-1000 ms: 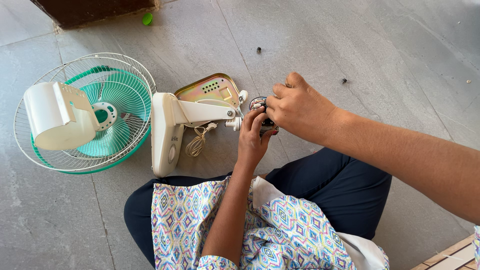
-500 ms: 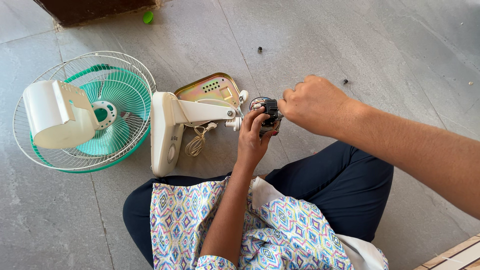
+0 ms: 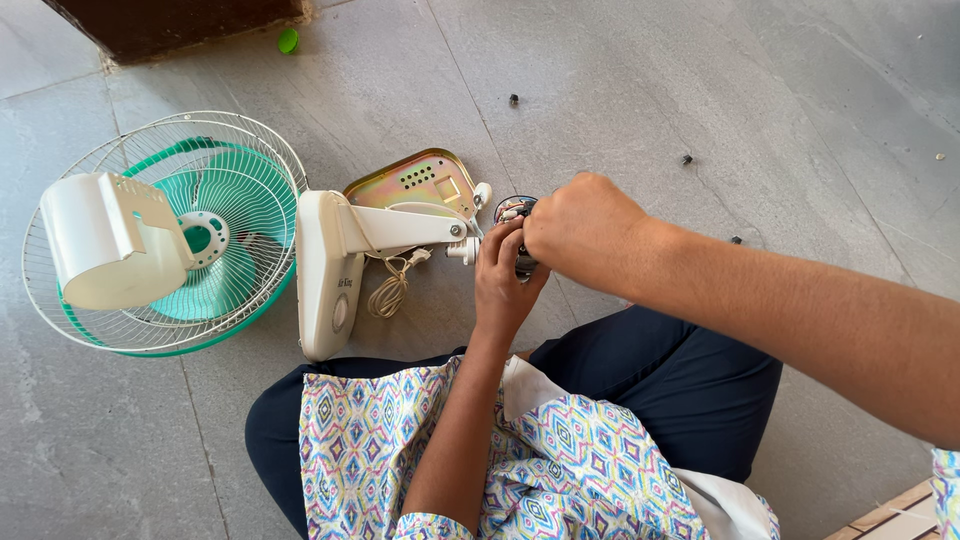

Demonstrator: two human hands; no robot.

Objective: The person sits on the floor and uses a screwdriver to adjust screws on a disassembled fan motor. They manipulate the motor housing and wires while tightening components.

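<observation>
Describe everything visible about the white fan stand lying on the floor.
The white fan stand looks like glossy plastic: a flat, rounded base tipped on edge, with an angled neck running right toward the left hand. A coiled white cord lies beside it, a brass-coloured metal plate behind it. It rests on the grey floor.

Grey stone floor (image 3: 700, 90) in bright daylight; dark wooden furniture base (image 3: 170, 25) at eleven o'clock, perhaps a pallet edge (image 3: 890, 515) at five.
</observation>
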